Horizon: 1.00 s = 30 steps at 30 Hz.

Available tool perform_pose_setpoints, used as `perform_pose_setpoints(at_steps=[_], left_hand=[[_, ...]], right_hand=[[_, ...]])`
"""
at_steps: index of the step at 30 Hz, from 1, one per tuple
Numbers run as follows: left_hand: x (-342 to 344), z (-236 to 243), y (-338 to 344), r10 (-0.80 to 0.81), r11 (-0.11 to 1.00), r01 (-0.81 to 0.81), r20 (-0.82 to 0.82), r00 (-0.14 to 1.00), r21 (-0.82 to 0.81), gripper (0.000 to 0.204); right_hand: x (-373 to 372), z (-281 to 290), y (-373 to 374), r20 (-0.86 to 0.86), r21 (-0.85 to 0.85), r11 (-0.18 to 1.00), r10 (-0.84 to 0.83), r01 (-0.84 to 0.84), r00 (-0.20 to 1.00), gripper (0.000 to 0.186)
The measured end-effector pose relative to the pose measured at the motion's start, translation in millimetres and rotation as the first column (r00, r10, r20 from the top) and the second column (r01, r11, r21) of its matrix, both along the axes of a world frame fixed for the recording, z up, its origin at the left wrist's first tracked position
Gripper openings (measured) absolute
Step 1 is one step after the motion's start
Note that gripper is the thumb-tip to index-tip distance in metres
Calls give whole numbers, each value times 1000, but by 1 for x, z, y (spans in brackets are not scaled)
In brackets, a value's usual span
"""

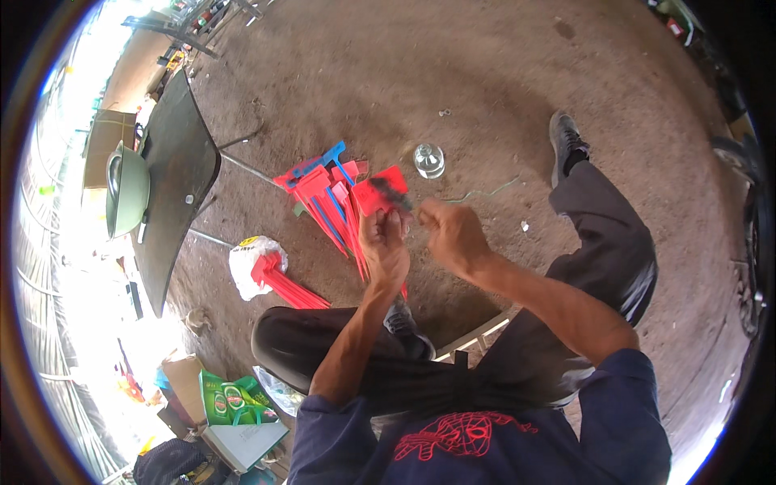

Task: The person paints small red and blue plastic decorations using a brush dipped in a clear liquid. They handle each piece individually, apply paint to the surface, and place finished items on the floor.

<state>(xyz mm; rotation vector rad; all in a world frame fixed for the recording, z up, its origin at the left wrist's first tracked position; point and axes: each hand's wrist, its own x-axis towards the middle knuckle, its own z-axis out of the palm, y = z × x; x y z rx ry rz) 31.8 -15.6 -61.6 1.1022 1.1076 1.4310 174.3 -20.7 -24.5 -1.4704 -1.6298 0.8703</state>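
Note:
My left hand (384,242) pinches a flat red plastic tag (377,187) and holds it up in front of me. A dark, blurred patch or object (394,194) lies across the tag's face, and its kind is unclear. Just to the right, my right hand (454,234) is closed with its fingertips close to that dark patch. What those fingers hold is too blurred to name. Under and beyond my left hand lies a pile of long-tailed red and blue plastic tags (323,194) on the ground. A clear round glass container (428,161) stands beyond my hands.
A dark low table (179,153) with a green basin (129,190) stands at left. By my left knee, a white bag (257,267) has red tag strips (291,287) on it. Boxes and a green carton (234,402) lie at lower left. Green string (489,191) lies on the dirt floor.

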Motion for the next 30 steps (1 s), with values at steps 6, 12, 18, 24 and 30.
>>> perform_pose_setpoints(at_steps=[6, 12, 18, 24, 30], left_hand=[[0, 2, -1, 2, 1000, -3, -31, 1000, -12, 18], [-1, 3, 1, 1, 999, -3, 60, 998, 35, 16], [2, 3, -1, -24, 1000, 24, 79, 997, -1, 16], [-4, 2, 0, -4, 1000, 3, -28, 1000, -24, 16], [-2, 2, 1, -1, 1000, 0, -27, 1000, -19, 18]], right_hand=[[-7, 8, -6, -47, 95, 990, 105, -101, 993, 8], [-1, 0, 1, -30, 17, 1000, -19, 19, 999, 4], [3, 3, 5, 13, 30, 999, -14, 13, 1000, 2], [-4, 6, -5, 26, 17, 1000, 18, -18, 1000, 4], [-3, -4, -5, -63, 103, 994, -17, 23, 998, 2]])
